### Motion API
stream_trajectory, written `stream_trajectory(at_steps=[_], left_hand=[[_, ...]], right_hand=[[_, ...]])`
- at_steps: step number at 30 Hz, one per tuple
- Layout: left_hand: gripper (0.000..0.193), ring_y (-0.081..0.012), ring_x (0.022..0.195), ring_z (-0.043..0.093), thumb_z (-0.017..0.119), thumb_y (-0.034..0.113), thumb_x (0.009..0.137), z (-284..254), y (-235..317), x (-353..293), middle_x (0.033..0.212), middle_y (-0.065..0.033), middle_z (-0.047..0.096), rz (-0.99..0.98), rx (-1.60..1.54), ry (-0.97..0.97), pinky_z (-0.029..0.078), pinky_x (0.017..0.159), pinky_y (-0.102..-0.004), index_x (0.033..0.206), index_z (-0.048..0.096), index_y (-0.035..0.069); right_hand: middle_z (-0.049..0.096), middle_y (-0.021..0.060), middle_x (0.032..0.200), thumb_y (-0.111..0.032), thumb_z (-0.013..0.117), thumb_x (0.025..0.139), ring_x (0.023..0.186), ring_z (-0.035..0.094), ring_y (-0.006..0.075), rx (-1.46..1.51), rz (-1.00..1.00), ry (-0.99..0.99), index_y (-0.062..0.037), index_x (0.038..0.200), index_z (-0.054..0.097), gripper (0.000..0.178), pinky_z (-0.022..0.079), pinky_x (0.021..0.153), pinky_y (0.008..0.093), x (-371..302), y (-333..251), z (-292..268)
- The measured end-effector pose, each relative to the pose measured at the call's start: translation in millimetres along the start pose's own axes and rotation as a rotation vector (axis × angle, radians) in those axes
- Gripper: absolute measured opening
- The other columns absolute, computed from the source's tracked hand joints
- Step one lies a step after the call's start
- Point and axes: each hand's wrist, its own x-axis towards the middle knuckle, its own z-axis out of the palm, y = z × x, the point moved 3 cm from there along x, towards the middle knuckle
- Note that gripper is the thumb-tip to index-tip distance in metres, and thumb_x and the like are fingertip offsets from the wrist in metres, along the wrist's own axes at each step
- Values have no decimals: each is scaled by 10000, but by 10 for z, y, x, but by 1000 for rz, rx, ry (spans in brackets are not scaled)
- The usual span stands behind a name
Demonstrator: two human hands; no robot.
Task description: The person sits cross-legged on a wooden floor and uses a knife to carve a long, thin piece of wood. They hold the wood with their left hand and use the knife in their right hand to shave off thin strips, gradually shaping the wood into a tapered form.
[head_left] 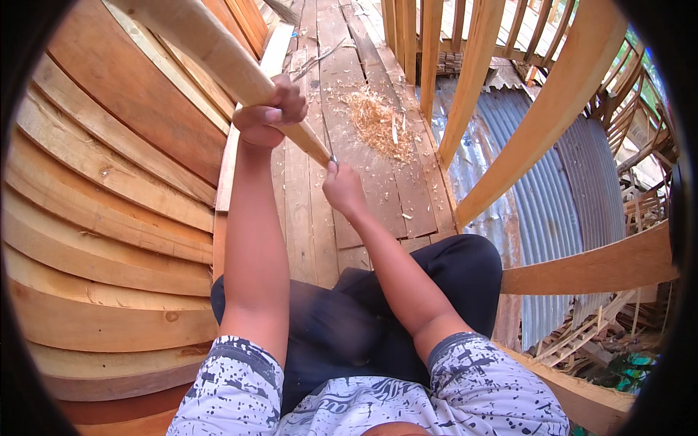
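Note:
My left hand (273, 112) is wrapped round a long, pale wooden pole (218, 54), which slants from the upper left down to its narrow end in front of me. My right hand (344, 189) is closed just below that narrow end. A small bit of grey metal and a thin dark line show between its fingertips and the wood; what it grips is mostly hidden. Both arms reach forward over my dark-trousered legs (465, 276). A heap of curled wood shavings (378, 127) lies on the plank floor (342, 65) beyond my right hand.
Overlapping curved boards (109, 232) form a wall on my left. Upright wooden ribs (531, 123) stand on the right with gaps between them. Beyond them lie corrugated metal sheets (538, 196) at a lower level and scattered timber (589, 334). A dry twig (316, 59) rests on the planks ahead.

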Motion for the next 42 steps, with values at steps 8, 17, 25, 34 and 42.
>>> stream_trajectory(at_steps=[8,17,25,34,42], left_hand=[[316,-68,395,332,793,176,636,-206,20,-50,487,86,392,18,-165,-359,257,423,-250,668,478,175],[310,-42,387,402,840,173,604,-256,46,-63,490,104,472,-31,-212,-345,322,414,-203,613,532,209],[302,-48,367,388,839,175,594,-193,-40,39,468,99,458,-37,-252,-388,324,407,-204,613,539,206],[319,-49,362,371,851,176,569,-192,-40,-4,462,98,455,-19,-243,-374,308,387,-212,600,535,207],[317,-48,365,353,843,155,559,-225,-33,-75,459,101,435,-27,-264,-346,305,391,-211,591,531,198]], right_hand=[[641,298,1053,-251,448,988,1005,613,465,3,-119,-53,50,1086,602,352,488,868,511,-255,-416,-242],[646,332,959,-268,421,994,943,617,498,-88,-177,-25,83,1082,599,403,476,864,549,-332,-259,-74],[641,342,944,-249,439,985,940,622,489,-1,17,41,74,1030,624,376,491,831,541,-114,308,91],[644,328,961,-219,447,982,937,634,470,26,39,46,81,990,613,343,504,837,526,-178,255,68],[637,318,1043,-247,417,1002,960,653,432,-20,-33,10,83,1059,582,373,527,832,498,-260,-7,17]])
